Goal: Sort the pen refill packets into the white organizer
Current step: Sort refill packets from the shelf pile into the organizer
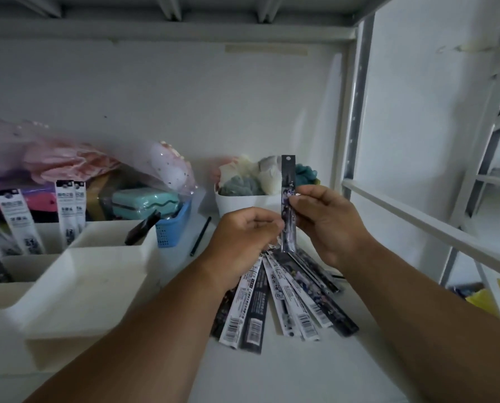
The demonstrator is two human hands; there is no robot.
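My left hand [244,242] grips the top of a fanned bundle of pen refill packets [275,303], black ones and white ones, that hang down over the shelf. My right hand [327,222] pinches a single dark refill packet [288,181] and holds it upright just right of the bundle. The white organizer [83,286] stands at the left. Its back compartments hold several upright white packets [68,210], and one black packet [142,228] leans in a middle compartment. The front compartment looks empty.
A blue basket [173,225] with a teal case and a pink plastic bag sits behind the organizer. A white pot [243,203] of soft items stands at the back, and a black pen [200,235] lies beside it. A white metal shelf frame [356,112] rises on the right.
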